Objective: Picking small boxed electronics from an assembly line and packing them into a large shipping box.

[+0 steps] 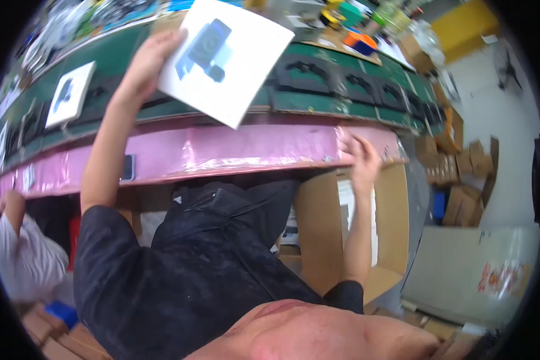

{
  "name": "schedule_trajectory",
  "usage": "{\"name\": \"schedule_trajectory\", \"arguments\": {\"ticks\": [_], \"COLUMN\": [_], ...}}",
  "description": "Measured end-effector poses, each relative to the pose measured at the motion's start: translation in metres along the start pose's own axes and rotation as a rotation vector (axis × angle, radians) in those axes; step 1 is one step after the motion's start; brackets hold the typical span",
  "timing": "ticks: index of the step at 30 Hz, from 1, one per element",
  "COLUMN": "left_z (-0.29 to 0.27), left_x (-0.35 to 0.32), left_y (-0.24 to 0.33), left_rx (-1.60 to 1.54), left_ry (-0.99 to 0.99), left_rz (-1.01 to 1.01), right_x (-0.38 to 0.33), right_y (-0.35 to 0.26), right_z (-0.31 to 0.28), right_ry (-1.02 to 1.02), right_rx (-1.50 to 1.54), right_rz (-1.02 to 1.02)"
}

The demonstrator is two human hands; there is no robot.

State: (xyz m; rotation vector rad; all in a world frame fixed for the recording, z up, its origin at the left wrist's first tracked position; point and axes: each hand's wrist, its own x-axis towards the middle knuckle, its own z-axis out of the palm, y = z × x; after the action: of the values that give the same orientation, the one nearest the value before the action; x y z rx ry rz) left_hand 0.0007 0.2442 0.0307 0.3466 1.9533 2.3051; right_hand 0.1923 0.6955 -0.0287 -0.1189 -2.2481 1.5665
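Note:
A flat white product box (240, 66), printed with a dark device on its face, is tilted above the green bench. My left hand (156, 57) grips its left edge, with the arm stretched far forward. Over the front edge of the pink strip (222, 144) hangs my right hand (363, 161), its fingers loosely bent and apart, with nothing seen in it. Below that hand and forearm stands an open cardboard carton (324, 222) with white boxes (348, 201) inside.
A row of black foam inserts (360, 87) lies along the green bench (270, 99). A similar white box (71, 95) stands at the left, and a phone (128, 167) lies on the pink strip. A co-worker's hand (12, 207) is at far left. Cartons (465, 204) are stacked on the right floor.

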Motion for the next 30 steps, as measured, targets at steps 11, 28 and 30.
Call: {"name": "schedule_trajectory", "arguments": {"ticks": [11, 28, 30], "left_z": [0.200, 0.187, 0.191], "left_x": [-0.034, -0.084, -0.095], "left_y": [-0.079, -0.144, -0.139], "left_rx": [-0.092, 0.757, 0.849], "left_ry": [-0.599, -0.879, -0.878], "left_rz": [-0.209, 0.374, 0.523], "right_x": [-0.030, -0.193, -0.202], "right_y": [-0.046, 0.034, 0.053], "right_z": [-0.016, -0.258, -0.256], "right_ry": [0.015, 0.378, 0.308], "right_rx": [0.587, -0.663, -0.723], "right_rz": [0.334, 0.906, 0.965]}}
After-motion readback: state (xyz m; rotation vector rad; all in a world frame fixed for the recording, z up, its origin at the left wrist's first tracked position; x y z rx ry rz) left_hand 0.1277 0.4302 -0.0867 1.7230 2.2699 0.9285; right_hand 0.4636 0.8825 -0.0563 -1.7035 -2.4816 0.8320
